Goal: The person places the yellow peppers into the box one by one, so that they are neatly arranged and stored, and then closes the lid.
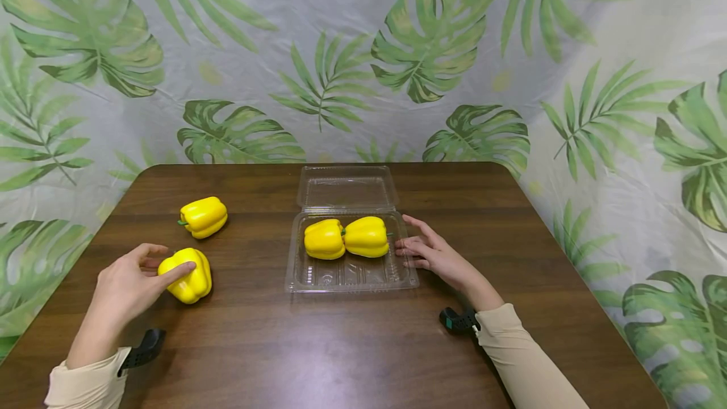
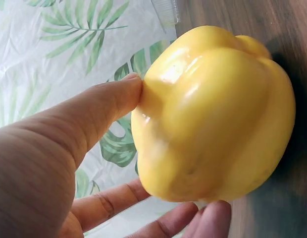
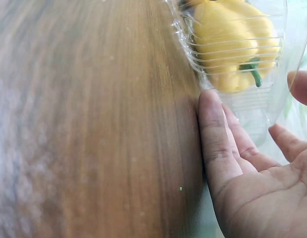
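Note:
My left hand (image 1: pixel 121 284) grips a yellow bell pepper (image 1: pixel 197 278) at the left of the table. In the left wrist view the thumb presses one side of that pepper (image 2: pixel 218 114) and the fingers curl at its underside. A clear plastic clamshell box (image 1: pixel 352 284) stands mid-table with its lid folded back. Two yellow bell peppers lie in it end to end, a left one (image 1: pixel 324 240) and a right one (image 1: pixel 366 237). My right hand (image 1: pixel 445 264) rests at the box's right wall, fingers extended; the right wrist view shows fingertips right at the ribbed side.
Another yellow bell pepper (image 1: pixel 206 217) lies beyond my left hand, its green stem pointing left. The open lid (image 1: pixel 348 191) reaches toward the table's back edge. Behind the brown wooden table (image 1: pixel 255 346) hangs a leaf-patterned cloth (image 1: pixel 341 17).

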`<control>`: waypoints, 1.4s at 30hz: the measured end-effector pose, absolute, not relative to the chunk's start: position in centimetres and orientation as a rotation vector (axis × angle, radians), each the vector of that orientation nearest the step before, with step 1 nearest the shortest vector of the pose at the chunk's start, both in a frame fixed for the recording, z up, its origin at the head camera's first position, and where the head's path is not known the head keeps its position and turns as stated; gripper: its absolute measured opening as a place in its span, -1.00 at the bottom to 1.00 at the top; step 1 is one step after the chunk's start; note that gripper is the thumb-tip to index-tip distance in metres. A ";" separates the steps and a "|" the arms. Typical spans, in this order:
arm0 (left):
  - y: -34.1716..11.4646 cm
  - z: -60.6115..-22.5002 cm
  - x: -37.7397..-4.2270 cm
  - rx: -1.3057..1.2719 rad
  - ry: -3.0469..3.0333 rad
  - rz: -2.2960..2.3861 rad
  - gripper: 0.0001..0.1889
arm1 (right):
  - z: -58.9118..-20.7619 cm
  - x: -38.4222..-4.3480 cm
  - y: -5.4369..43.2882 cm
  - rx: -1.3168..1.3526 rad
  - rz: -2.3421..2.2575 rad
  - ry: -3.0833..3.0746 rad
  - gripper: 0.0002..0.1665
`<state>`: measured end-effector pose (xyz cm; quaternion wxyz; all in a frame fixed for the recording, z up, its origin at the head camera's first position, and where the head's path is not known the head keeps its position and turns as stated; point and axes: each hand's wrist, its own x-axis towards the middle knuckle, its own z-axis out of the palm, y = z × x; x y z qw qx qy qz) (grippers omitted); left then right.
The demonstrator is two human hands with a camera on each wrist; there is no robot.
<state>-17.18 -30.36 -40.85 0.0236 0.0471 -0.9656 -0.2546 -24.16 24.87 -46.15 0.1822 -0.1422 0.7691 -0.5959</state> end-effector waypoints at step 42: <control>-32.6 -41.9 -18.7 -0.096 -3.004 -1.240 -0.16 | -45.9 -24.0 24.9 -0.411 -1.707 2.132 -0.23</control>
